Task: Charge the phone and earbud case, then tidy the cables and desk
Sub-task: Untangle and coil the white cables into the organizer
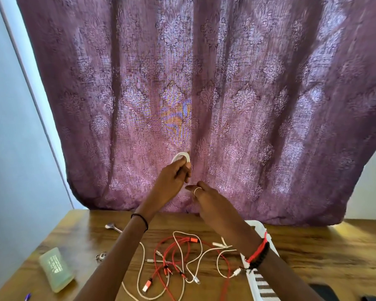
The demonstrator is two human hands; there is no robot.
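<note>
Both hands up near curtain: left hand clamped on white earbud case, right hand open, empty. Cables tangled on surface; risk: case slips/drops, snags.

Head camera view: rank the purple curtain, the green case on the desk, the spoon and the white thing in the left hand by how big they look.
1. Purple curtain
2. Green case
3. Spoon and white object in the left hand: look alike; the object is partly hidden.

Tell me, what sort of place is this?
Probably a room in a home, at a desk by a window: a patterned purple curtain hangs behind a wooden desk strewn with tangled red and white charging cables.
</note>
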